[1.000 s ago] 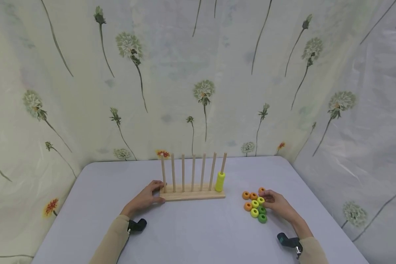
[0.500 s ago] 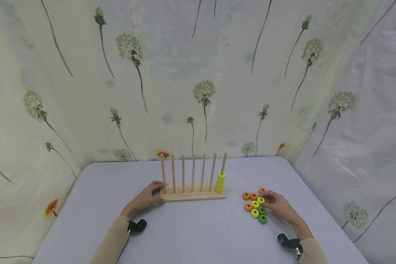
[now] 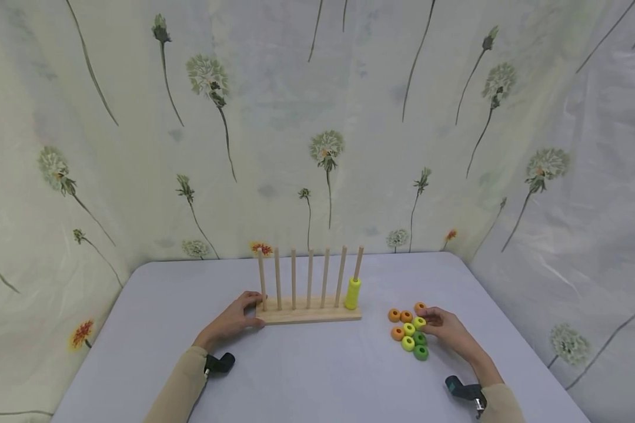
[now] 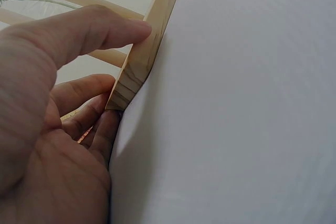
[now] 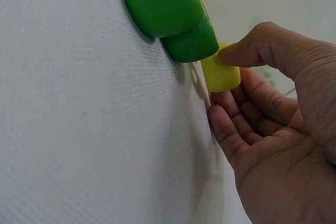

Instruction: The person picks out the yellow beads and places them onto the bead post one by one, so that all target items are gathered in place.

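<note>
Little separates this moment from half a second ago: the whole head view sits a touch lower, and the yellow bead [image 5: 221, 76] at the right hand [image 3: 447, 330] has edged very slightly toward three o'clock, away from the next yellow one. The left hand [image 3: 231, 316] and the wooden stand [image 3: 309, 317] lie as they did. The stand's long axis runs almost straight from nine to three o'clock in the head view, the three o'clock end tipped a hair upward; seen from the left wrist, it runs from about seven to one o'clock. Its seven pegs [image 3: 310, 276] point up toward twelve, the outermost two slanting a little outward, and the one at the three o'clock end carries a yellow stack [image 3: 353, 294] on its lower half. The left hand is clamped on the nine o'clock end, thumb on the front edge and fingers behind. The right hand pinches the yellow bead between thumb and fingers, beside the loose group on the tabletop [image 3: 307, 376], just past three o'clock from the stand; the bead's hole shows from above. Around it are four orange beads [image 3: 397, 337], mostly toward nine to twelve o'clock, two other yellow beads [image 3: 408, 346] between seven and nine, and two green beads [image 5: 164, 3] near six.
</note>
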A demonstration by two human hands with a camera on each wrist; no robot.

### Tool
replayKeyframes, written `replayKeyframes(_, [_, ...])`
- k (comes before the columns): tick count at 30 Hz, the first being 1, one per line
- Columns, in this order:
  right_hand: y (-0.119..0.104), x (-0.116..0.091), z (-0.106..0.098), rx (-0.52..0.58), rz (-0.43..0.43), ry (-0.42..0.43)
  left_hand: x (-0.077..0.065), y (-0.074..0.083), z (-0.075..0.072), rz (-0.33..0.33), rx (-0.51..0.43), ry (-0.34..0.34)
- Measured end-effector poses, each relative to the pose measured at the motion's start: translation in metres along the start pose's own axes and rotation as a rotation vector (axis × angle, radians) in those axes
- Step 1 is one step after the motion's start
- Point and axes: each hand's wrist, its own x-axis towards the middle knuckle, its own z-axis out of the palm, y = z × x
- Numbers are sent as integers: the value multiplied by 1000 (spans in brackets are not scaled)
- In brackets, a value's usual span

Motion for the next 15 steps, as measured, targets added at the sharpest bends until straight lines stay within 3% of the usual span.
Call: replayKeyframes(15, [-5,-2,-8,-12,-1,23,-1,0,-1,37,-3,-7])
